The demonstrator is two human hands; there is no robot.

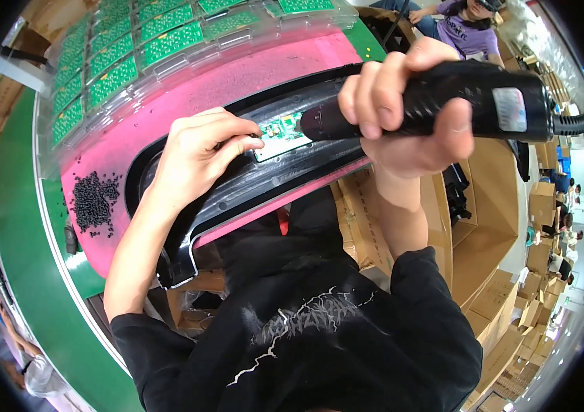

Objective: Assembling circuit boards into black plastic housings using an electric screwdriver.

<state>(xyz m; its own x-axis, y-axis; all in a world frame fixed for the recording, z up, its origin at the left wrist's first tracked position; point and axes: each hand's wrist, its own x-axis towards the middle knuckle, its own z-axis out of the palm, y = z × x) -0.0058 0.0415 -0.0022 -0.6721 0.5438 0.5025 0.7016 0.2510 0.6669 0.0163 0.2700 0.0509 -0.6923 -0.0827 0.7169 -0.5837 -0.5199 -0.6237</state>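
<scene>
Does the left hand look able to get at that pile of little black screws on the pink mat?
Probably yes. The left hand rests on the black housing beside the green circuit board, and the pile of black screws lies on the pink mat to its left, with nothing visible between them.

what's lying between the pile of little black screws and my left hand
In the head view, between the pile of black screws and the left hand lie a strip of bare pink mat and the black housing's curved rim.

Electronics assembly line: circuit-board trays [134, 48], cartons [505, 302].
</scene>
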